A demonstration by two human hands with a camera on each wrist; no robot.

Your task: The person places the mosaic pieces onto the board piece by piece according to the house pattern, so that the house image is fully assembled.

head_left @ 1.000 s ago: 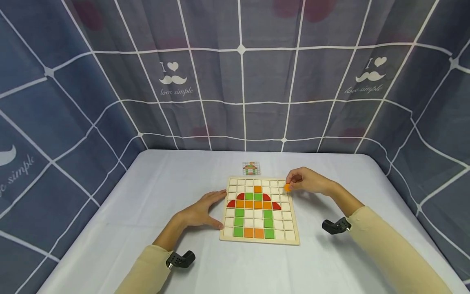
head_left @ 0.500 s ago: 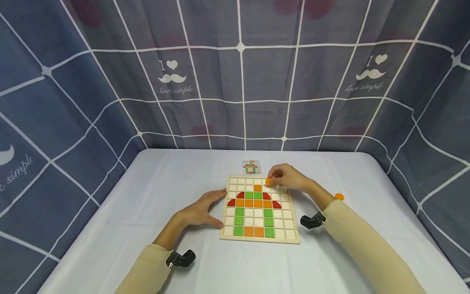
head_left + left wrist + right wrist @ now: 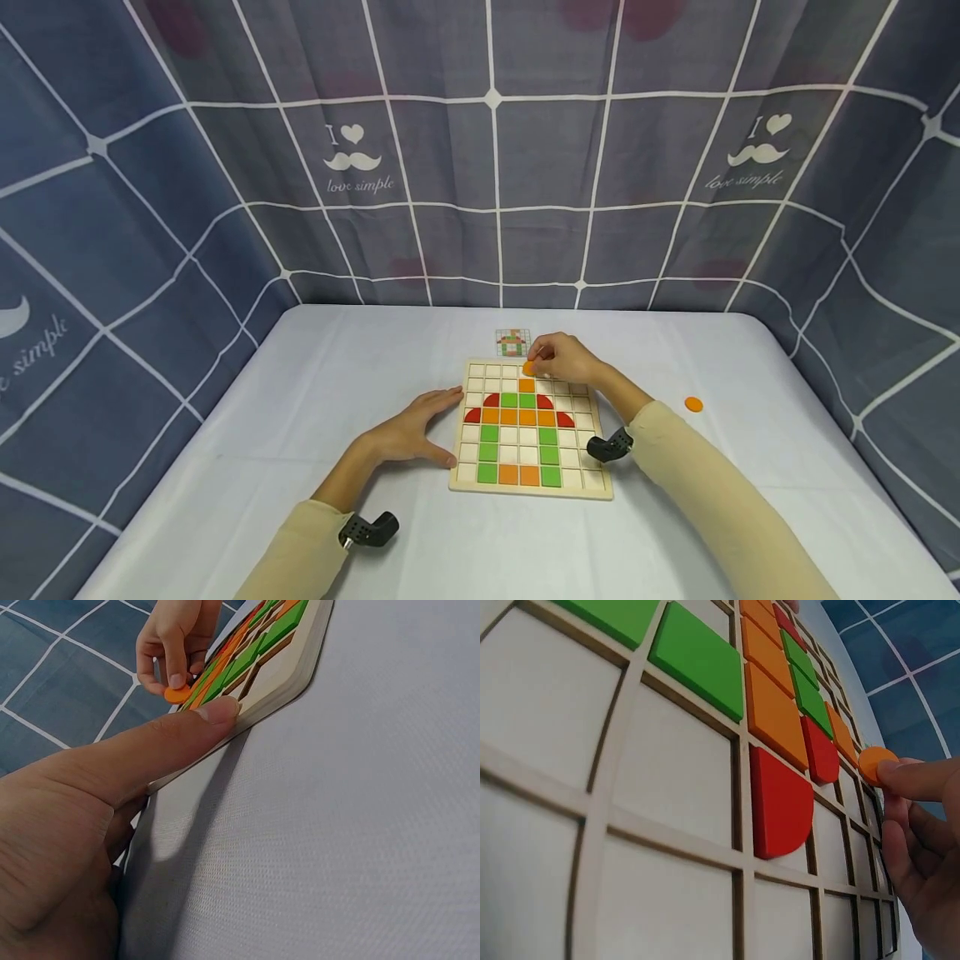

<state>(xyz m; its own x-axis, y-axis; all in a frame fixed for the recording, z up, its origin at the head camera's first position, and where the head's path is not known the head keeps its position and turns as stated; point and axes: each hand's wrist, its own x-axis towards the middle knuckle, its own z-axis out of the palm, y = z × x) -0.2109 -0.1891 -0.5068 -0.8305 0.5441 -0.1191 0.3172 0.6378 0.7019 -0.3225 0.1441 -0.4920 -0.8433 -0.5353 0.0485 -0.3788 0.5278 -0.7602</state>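
Note:
A wooden grid board (image 3: 507,457) lies on the white table, holding green and orange squares and red quarter-round pieces. My right hand (image 3: 568,358) pinches an orange disc (image 3: 874,764) between thumb and finger. In the head view it is over the top row, just above the single orange square (image 3: 527,385). My left hand (image 3: 408,429) rests at the board's left edge, fingers spread. In the left wrist view its thumb lies on the wooden rim (image 3: 296,679), and its other fingers are mostly hidden.
A small printed pattern card (image 3: 512,342) lies just behind the board, close to the right hand. Another orange disc (image 3: 693,404) lies on the table (image 3: 675,492) to the right. A grey-blue checked curtain (image 3: 536,242) surrounds the table's back and sides.
My right hand has carried the orange disc leftward from the board's right edge to the top row. The loose disc on the right has come into sight. My left hand has stayed put.

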